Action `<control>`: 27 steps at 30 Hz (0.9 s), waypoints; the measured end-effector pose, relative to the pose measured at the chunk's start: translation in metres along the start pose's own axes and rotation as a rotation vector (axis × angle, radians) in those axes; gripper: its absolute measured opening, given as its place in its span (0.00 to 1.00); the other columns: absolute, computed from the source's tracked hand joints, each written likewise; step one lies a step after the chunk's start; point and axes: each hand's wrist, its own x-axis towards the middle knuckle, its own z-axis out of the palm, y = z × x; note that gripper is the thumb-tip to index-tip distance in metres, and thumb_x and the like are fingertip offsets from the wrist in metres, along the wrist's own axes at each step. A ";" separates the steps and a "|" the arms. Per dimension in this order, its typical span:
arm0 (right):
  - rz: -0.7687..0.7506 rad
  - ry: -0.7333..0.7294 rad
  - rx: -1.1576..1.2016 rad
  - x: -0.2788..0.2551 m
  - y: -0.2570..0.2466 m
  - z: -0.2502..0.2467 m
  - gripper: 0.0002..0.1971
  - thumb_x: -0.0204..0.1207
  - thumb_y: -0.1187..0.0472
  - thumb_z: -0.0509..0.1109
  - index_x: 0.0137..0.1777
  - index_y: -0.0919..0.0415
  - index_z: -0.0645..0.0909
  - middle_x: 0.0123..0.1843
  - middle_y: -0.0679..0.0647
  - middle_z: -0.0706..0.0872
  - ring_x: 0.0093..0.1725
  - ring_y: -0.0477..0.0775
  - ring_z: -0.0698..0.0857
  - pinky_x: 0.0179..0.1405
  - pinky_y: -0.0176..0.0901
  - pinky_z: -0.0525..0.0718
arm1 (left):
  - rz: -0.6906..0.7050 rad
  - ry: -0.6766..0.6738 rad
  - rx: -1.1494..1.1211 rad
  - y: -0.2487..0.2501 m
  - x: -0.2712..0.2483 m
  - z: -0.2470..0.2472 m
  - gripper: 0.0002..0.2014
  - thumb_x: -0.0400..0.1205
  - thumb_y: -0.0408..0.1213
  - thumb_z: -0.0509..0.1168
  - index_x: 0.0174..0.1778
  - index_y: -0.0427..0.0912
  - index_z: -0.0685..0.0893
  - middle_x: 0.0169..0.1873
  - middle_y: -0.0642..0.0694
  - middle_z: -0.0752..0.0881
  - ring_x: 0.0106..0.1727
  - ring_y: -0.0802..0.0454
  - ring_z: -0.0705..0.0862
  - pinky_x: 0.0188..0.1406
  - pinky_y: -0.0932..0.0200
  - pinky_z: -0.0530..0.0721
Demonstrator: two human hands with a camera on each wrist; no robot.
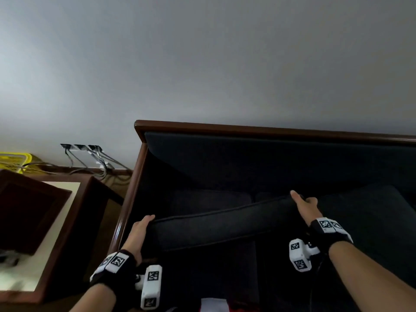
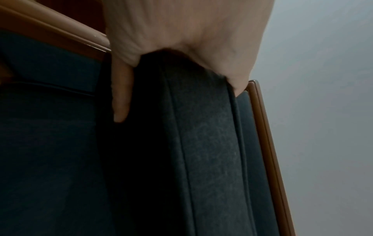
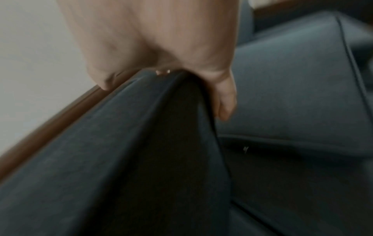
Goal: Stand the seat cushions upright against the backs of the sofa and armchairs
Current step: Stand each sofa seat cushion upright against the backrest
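A dark blue-grey seat cushion (image 1: 220, 228) is lifted on edge above the seat of the wood-framed sofa (image 1: 258, 129), its top edge slanting up to the right. My left hand (image 1: 140, 230) grips its left end, thumb on one face and fingers on the other. In the left wrist view the left hand (image 2: 171, 47) wraps over the cushion (image 2: 201, 143). My right hand (image 1: 304, 206) grips the cushion's right upper corner; in the right wrist view the right hand (image 3: 161, 55) pinches the bunched cushion (image 3: 121, 151) fabric. Another seat cushion (image 1: 360, 212) lies flat to the right.
The sofa's dark backrest (image 1: 270, 158) stands behind the cushion, under a brown wooden rail. A wooden side table (image 1: 45, 233) with a dark tray sits left of the sofa. Cables (image 1: 94, 163) hang from wall sockets, and a yellow basket (image 1: 20, 162) is at the far left.
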 end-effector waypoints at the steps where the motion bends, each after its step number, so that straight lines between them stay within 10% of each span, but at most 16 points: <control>1: 0.017 0.013 0.023 0.003 -0.002 0.001 0.39 0.73 0.35 0.68 0.75 0.60 0.63 0.72 0.69 0.75 0.68 0.73 0.77 0.62 0.57 0.74 | 0.029 0.007 0.000 0.002 0.001 0.002 0.31 0.67 0.58 0.70 0.60 0.41 0.83 0.47 0.34 0.87 0.41 0.36 0.88 0.34 0.45 0.86; 10: 0.111 0.071 0.263 0.012 -0.028 0.014 0.51 0.49 0.41 0.76 0.74 0.62 0.70 0.58 0.64 0.83 0.56 0.72 0.84 0.63 0.61 0.81 | 0.201 0.141 -0.031 0.067 0.015 0.017 0.21 0.60 0.43 0.72 0.47 0.38 0.86 0.40 0.35 0.84 0.39 0.38 0.85 0.34 0.48 0.84; 17: 0.016 0.063 0.457 0.023 -0.046 0.044 0.46 0.50 0.38 0.74 0.70 0.59 0.77 0.60 0.64 0.86 0.55 0.70 0.85 0.62 0.61 0.83 | 0.348 0.246 0.140 0.147 0.043 0.024 0.17 0.58 0.58 0.71 0.41 0.60 0.87 0.52 0.39 0.88 0.58 0.34 0.86 0.63 0.34 0.85; 20: -0.035 -0.026 0.495 0.027 -0.042 0.075 0.44 0.53 0.42 0.76 0.73 0.52 0.74 0.62 0.61 0.86 0.57 0.66 0.86 0.63 0.64 0.84 | 0.407 0.334 0.425 0.152 0.038 0.033 0.26 0.64 0.59 0.72 0.59 0.68 0.79 0.69 0.36 0.79 0.68 0.30 0.79 0.73 0.38 0.76; 23: -0.069 0.027 0.493 -0.003 -0.065 0.090 0.38 0.71 0.50 0.75 0.81 0.53 0.65 0.71 0.62 0.79 0.67 0.69 0.80 0.67 0.60 0.80 | 0.481 0.427 0.372 0.142 0.027 0.040 0.34 0.75 0.45 0.74 0.78 0.55 0.71 0.79 0.35 0.65 0.77 0.31 0.70 0.80 0.42 0.67; 27: -0.097 0.136 0.451 0.009 -0.083 0.098 0.43 0.75 0.54 0.74 0.85 0.56 0.53 0.80 0.68 0.68 0.74 0.73 0.73 0.70 0.61 0.75 | 0.528 0.346 0.158 0.146 0.039 0.043 0.32 0.74 0.38 0.76 0.75 0.49 0.77 0.78 0.38 0.68 0.78 0.40 0.70 0.80 0.48 0.67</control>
